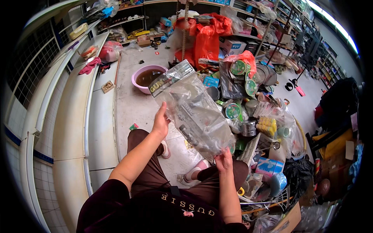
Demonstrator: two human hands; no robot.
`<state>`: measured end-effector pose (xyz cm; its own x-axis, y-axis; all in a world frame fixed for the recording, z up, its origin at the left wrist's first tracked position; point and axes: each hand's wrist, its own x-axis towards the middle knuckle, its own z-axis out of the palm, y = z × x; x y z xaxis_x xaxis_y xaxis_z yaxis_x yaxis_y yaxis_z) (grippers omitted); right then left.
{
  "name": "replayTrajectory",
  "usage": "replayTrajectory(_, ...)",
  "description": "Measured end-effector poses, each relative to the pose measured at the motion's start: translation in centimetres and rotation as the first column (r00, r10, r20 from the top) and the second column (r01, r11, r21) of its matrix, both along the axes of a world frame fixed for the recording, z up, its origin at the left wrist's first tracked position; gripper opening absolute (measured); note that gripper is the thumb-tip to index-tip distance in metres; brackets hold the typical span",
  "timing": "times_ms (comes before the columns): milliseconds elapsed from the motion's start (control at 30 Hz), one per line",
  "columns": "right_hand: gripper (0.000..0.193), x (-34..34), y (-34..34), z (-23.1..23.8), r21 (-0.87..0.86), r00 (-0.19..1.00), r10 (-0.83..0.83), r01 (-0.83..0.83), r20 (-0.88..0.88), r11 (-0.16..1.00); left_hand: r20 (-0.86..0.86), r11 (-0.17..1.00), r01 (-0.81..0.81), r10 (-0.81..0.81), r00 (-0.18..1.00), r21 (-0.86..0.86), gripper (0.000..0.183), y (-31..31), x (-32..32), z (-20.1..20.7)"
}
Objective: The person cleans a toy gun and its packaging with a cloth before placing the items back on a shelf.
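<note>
A toy gun in a clear plastic bag (196, 112) with a dark printed header card is stretched between my two hands, above my knees. My left hand (161, 121) grips the bag's left edge, just below the header. Down at the opposite end, my right hand (224, 160) pinches the lower right corner. The plastic is wrinkled and shiny, so the grey-black shape inside shows only in part. Behind the header stands a pink-purple basin (136, 79) holding brown water.
Pale shelf boards (74, 128) run along the left. A large heap of goods covers the floor at right, with green-lidded tins (233, 111), yellow packs (267, 126), a blue box (269, 166) and a black bag (297, 173). Red plastic bags (208, 40) lie by the far shelves.
</note>
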<state>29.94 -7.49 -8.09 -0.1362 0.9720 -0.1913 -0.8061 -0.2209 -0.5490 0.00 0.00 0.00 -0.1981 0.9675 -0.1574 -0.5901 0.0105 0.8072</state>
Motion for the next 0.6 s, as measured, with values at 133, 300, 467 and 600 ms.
replayTrajectory(133,0.042,-0.9,-0.1,-0.7,-0.033,1.000,-0.021,0.022,0.022,0.999,0.046,0.997,-0.068,0.070,0.996,-0.032,0.052,0.7,-2.1,0.1)
replayTrajectory(300,0.040,-0.6,-0.1,-0.9,-0.060,0.999,-0.030,0.032,0.037,0.998,0.016,0.990,-0.141,0.141,0.990,-0.029,0.042,1.1,-2.2,-0.6)
replayTrajectory(467,0.034,-0.1,-0.2,0.4,-0.075,0.993,-0.029,0.038,0.118,0.997,0.058,0.988,-0.153,0.154,0.986,-0.013,0.039,1.4,-1.9,-0.9)
replayTrajectory(600,0.030,0.7,0.0,0.7,-0.031,0.989,-0.015,0.020,0.149,0.999,0.119,0.984,-0.178,0.178,0.977,-0.009,0.037,2.0,-1.8,-1.7)
